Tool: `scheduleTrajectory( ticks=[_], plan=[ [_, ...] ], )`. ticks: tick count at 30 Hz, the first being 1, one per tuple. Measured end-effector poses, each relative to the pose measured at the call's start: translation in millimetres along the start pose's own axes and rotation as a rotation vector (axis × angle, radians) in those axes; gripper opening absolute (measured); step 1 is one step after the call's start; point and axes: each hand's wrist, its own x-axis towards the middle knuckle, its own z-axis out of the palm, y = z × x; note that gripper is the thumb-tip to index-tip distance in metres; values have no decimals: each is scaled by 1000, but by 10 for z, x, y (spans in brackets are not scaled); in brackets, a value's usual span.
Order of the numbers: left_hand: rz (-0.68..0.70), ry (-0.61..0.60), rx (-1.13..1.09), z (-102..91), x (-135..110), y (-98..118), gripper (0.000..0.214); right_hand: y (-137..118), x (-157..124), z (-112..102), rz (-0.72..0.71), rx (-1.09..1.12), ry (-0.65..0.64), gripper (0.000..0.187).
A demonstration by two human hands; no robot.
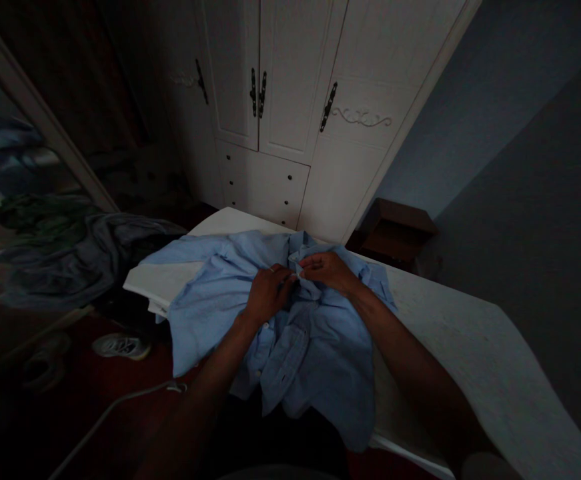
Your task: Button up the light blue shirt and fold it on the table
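A light blue button-up shirt (210,293) lies spread over a white board, its front panels hanging over the near edge. Its collar points toward the wardrobe. Both of my hands meet at the front opening just below the collar. My left hand (269,293), with a ring on one finger, pinches the cloth there. Close against it, my right hand (327,270) has its thumb and fingers closed on the facing edge of the shirt. Whether a button sits between the fingertips is too dark and small to make out.
The white ironing board (450,333) stretches off to the right. Beyond it stands a white wardrobe (290,87), with a brown nightstand (400,230) at its right. Piled clothes (75,247) lie left, above a sneaker (121,347) and a white cord (115,407) on the red floor.
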Motion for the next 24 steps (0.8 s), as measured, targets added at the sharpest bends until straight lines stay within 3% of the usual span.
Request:
scheduleTrajectory(
  ticks=[12,20,24],
  plan=[
    [-111,96,-272,5,-19,-6,20,38,-9,83,-181,-52,1,29],
    [-196,131,-352,-12,1,-28,23,-84,-91,133,-621,-557,20,23],
    [-224,117,-381,-23,4,-35,24,-32,-62,112,-648,-670,-2,22]
  ],
)
